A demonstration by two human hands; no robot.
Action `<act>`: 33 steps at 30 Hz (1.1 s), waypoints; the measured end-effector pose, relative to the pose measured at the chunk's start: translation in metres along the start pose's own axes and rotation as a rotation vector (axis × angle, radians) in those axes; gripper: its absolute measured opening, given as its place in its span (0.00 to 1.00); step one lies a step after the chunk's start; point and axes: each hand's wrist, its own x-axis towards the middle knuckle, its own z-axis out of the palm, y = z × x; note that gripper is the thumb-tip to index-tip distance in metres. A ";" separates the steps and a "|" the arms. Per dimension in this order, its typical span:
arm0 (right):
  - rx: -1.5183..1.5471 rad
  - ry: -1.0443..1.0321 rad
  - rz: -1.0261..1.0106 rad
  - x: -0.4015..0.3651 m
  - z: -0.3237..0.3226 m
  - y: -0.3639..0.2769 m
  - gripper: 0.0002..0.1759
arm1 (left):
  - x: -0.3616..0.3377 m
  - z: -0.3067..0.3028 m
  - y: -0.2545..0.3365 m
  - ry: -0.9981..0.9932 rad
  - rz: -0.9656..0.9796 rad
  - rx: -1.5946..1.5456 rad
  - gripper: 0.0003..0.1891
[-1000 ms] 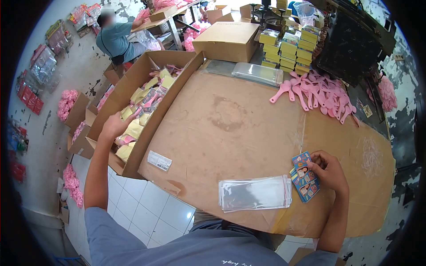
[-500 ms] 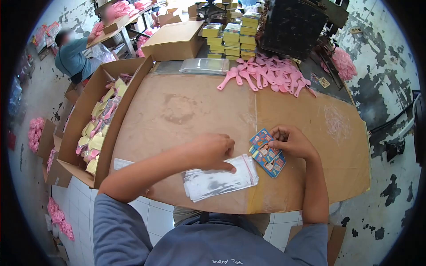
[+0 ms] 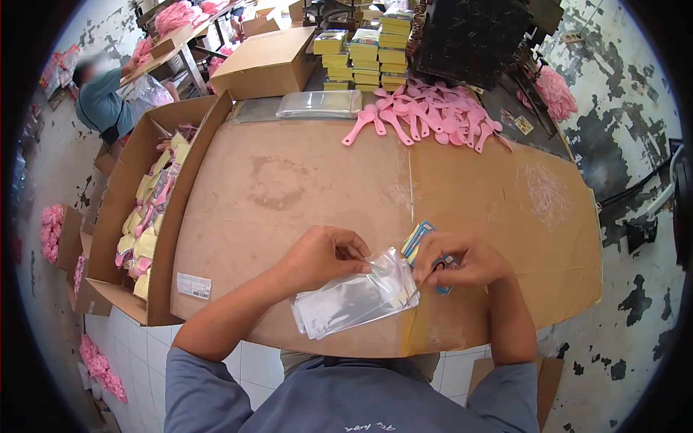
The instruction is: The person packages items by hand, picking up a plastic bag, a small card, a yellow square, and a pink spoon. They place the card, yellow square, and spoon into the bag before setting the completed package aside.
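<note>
The left hand (image 3: 328, 252) has its thumb and fingers close together at the upper edge of the clear bags (image 3: 354, 303), pinching the film of the top one near its right end. The right hand (image 3: 462, 261) is nearly closed, thumb against fingers, gripping a thin piece seen almost edge-on; it looks like a card, though the fingers hide much of it. Its lower end reaches the right end of the bags.

The bags lie in a loose, slightly fanned pile near the front edge of the table (image 3: 289, 224). The blue printed cards (image 3: 419, 239) lie just beyond their right end, partly under the right hand.

A white label (image 3: 193, 286) is at the table's left front corner, and a tangle of clear strips (image 3: 546, 195) lies well to the right. Pink spoons (image 3: 447, 119) are heaped at the back, beside a clear stack of film (image 3: 319, 104). Behind these stand yellow-edged stacks (image 3: 361, 61), a closed box (image 3: 263, 61) and a black panel (image 3: 469, 43). Along the table's left side, an open box (image 3: 189, 209) holds yellow and pink packets (image 3: 148, 224). A person (image 3: 101, 101) in a blue-green top sits beyond it.
</note>
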 end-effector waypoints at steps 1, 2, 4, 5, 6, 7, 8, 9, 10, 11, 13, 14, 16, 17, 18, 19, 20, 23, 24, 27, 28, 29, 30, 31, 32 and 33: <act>0.029 -0.034 -0.004 0.004 0.007 -0.006 0.06 | 0.000 0.001 0.000 0.002 0.021 0.023 0.10; 0.059 -0.068 -0.008 0.007 0.013 -0.009 0.05 | 0.000 0.002 -0.001 0.004 0.041 0.046 0.10; -0.200 -0.086 0.007 0.010 0.022 -0.006 0.08 | -0.001 0.002 -0.001 0.005 0.051 0.033 0.08; -0.329 -0.095 0.013 0.011 0.025 -0.004 0.09 | -0.001 0.000 -0.001 0.002 0.042 -0.002 0.07; -0.348 -0.105 0.004 0.013 0.025 -0.002 0.09 | -0.001 -0.001 -0.001 0.001 0.034 -0.035 0.07; -0.367 -0.115 -0.004 0.014 0.025 0.001 0.09 | 0.002 -0.001 -0.008 0.043 0.080 -0.076 0.07; -0.385 -0.123 -0.012 0.015 0.025 0.002 0.10 | 0.007 0.000 -0.017 0.084 0.126 -0.118 0.06; -0.385 -0.108 -0.013 0.013 0.026 0.003 0.09 | 0.009 0.001 -0.022 0.125 0.171 -0.160 0.06; -0.384 -0.091 -0.015 0.013 0.027 0.004 0.09 | 0.010 -0.002 -0.026 0.105 0.128 -0.288 0.07; -0.384 -0.074 -0.019 0.012 0.027 0.004 0.09 | 0.013 -0.007 -0.023 0.085 0.083 -0.415 0.08; -0.328 -0.035 -0.038 0.012 0.024 0.004 0.08 | 0.012 -0.014 -0.015 0.032 0.058 -0.598 0.12; -0.300 -0.015 -0.048 0.011 0.022 0.003 0.08 | 0.010 -0.016 -0.009 -0.001 0.076 -0.655 0.15; -0.108 0.158 0.166 0.003 0.014 0.001 0.09 | 0.006 -0.019 -0.002 -0.030 0.113 -0.725 0.21; -0.011 0.244 0.274 0.000 0.010 0.000 0.10 | 0.005 -0.019 0.000 -0.024 0.133 -0.741 0.24; 0.026 0.344 0.257 0.002 0.010 0.003 0.11 | 0.003 -0.019 0.001 -0.019 0.154 -0.757 0.27; 0.062 0.444 0.239 0.006 0.010 0.009 0.12 | 0.003 -0.017 0.001 -0.018 0.149 -0.736 0.28; 0.099 0.544 0.220 0.009 0.011 0.012 0.13 | 0.003 -0.015 0.002 -0.016 0.143 -0.714 0.29; 0.132 0.667 0.102 0.015 0.020 0.006 0.16 | 0.003 -0.005 0.004 0.019 0.117 -0.600 0.32; 0.104 0.663 0.069 0.014 0.022 0.004 0.16 | 0.003 -0.001 0.003 0.036 0.106 -0.556 0.33; -0.119 0.598 -0.028 0.013 0.023 0.002 0.17 | 0.001 0.004 0.003 0.036 0.104 -0.532 0.35; -0.283 0.542 -0.059 0.011 0.018 0.002 0.17 | 0.001 0.005 0.003 0.036 0.113 -0.488 0.34; -0.446 0.485 -0.091 0.010 0.016 0.002 0.17 | 0.001 0.006 0.002 0.036 0.121 -0.443 0.34; -0.409 0.453 -0.066 0.010 0.017 0.002 0.16 | 0.000 0.007 0.002 0.034 0.130 -0.398 0.33; -0.373 0.422 -0.042 0.011 0.021 0.000 0.15 | -0.001 0.009 0.001 0.028 0.158 -0.336 0.33; -0.338 0.393 -0.016 0.013 0.024 -0.002 0.14 | -0.002 0.011 0.000 0.021 0.188 -0.275 0.32; -0.307 0.413 0.006 0.017 0.030 -0.006 0.14 | -0.002 0.013 0.000 0.009 0.219 -0.215 0.31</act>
